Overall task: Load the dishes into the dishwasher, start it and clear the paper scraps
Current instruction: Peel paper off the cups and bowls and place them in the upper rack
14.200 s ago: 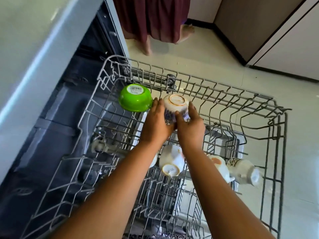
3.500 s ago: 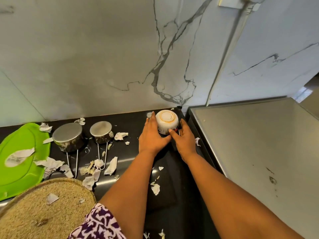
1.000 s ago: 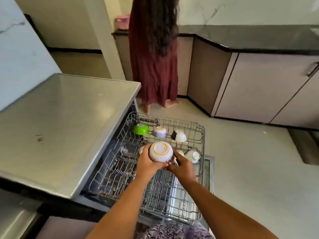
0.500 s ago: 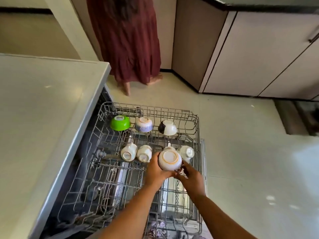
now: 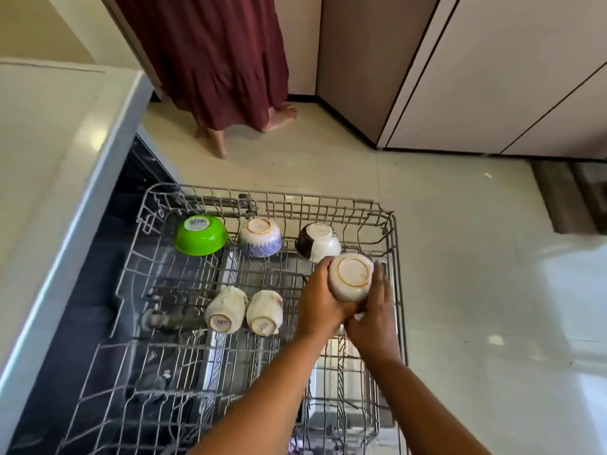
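Wire rack holds three upturned bowls above two cups mid-frame; left hand grips a white bowl, right hand flat against it, apparently over the rack's right edge.

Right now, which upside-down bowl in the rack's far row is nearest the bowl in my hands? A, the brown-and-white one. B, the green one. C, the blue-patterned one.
A: the brown-and-white bowl sits at the right end of the row, just beyond the held bowl.
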